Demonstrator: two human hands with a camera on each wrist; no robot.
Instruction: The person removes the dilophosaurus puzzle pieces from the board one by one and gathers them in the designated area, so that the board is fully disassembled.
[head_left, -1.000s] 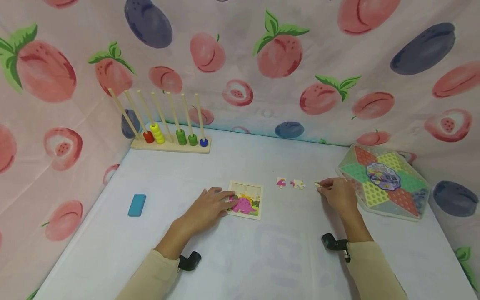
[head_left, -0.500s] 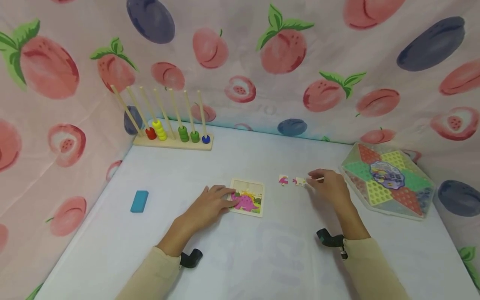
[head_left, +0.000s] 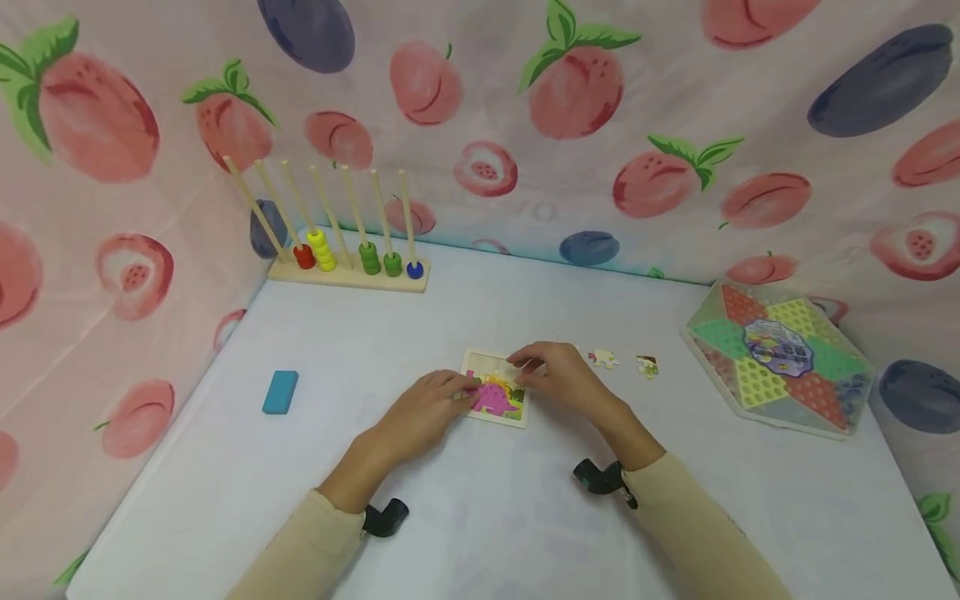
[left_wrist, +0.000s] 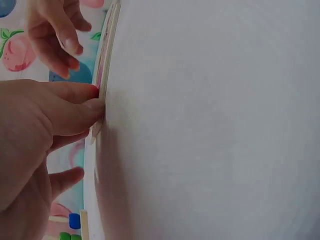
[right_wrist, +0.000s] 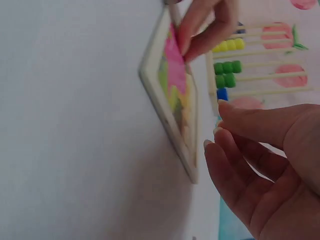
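A small wooden jigsaw puzzle [head_left: 495, 400] with a pink dinosaur lies mid-table, its upper part bare pale wood. My left hand [head_left: 425, 417] grips its left side; in the left wrist view the thumb [left_wrist: 92, 107] and fingers pinch the puzzle's edge [left_wrist: 104, 60]. Over the top right corner, my right hand [head_left: 562, 379] has thumb and fingertips drawn close together. I cannot tell whether a piece sits between them. Right of this hand lie a white and pink jigsaw piece [head_left: 602, 358] and a brown and green jigsaw piece [head_left: 647, 367].
At the back left stands a wooden counting rack [head_left: 348, 277] with coloured beads on upright rods. A blue block [head_left: 281, 392] lies to the left. On the right is a hexagonal Chinese checkers box [head_left: 780, 358]. Fruit-printed cloth [head_left: 480, 92] hangs behind.
My right hand has moved left from the loose pieces to the puzzle, uncovering the brown and green piece and hiding the leftmost one. The left hand stays on the puzzle.
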